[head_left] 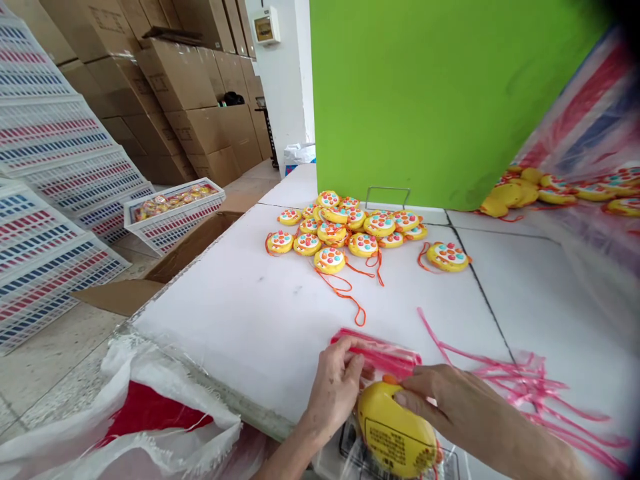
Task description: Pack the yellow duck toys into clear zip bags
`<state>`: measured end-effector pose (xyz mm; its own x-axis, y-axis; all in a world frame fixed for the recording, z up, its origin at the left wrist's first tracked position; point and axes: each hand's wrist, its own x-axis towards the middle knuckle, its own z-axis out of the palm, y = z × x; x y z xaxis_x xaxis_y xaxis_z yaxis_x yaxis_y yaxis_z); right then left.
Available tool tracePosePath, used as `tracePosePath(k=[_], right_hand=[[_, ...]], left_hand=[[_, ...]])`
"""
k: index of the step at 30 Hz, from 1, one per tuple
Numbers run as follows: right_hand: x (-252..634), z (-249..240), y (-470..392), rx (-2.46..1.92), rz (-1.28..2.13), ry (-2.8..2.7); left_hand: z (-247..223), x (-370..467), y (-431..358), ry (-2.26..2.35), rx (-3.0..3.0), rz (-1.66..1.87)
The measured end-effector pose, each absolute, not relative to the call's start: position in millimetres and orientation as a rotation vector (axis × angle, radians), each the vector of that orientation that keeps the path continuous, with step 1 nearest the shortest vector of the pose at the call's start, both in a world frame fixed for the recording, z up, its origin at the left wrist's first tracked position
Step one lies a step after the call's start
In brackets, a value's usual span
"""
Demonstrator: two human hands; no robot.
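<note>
toy (397, 430) in right hand (447, 399), near table edge (249, 408)

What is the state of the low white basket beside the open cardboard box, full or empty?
Full, or nearly so: in the basket, small packets reach close to the rim; their depth is hidden.

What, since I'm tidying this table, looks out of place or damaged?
Pink strips lie tangled at right; one yellow toy sits apart from the pile. The white sack has a frayed rim.

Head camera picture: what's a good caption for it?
Right hand on a yellow toy, with a pile of spotted toys beyond.
</note>
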<state>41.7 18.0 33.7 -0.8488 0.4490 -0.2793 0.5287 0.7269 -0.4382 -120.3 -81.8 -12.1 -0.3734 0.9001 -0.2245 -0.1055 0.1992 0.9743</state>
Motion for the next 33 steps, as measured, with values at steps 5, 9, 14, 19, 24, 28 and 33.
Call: tracePosePath(k=[5,9,14,19,24,28,33], right_hand=[[34.1,35.4,4.5,0.723,-0.752,2.882],[29.1,32.7,-7.2,0.574,-0.791,2.855],[29.4,19.5,-10.0,0.613,-0.842,3.004],[31.3,10.7,-7.5,0.785,-0.975,2.949],[25.8,6.2,-7.3,0.923,-1.109,3.030],[17.0,0.1,-8.3,0.989,-0.907,3.222],[4.8,-0.5,-11.5,0.955,-0.630,3.300]], left_hand=[[-13.9,-121.9,-82.2,1.463,0.719,1.424],[-11.1,-119.8,-80.3,1.468,0.724,1.418],[-13.2,-119.1,-79.2,1.399,0.644,1.459],[-18.9,-124.1,-85.8,1.366,0.634,1.430],[-18.2,-125.7,-90.1,1.288,0.563,1.314],[-12.6,-122.1,-86.8,1.271,0.595,1.296],[-2.3,-116.5,-84.8,1.436,0.905,1.285]])
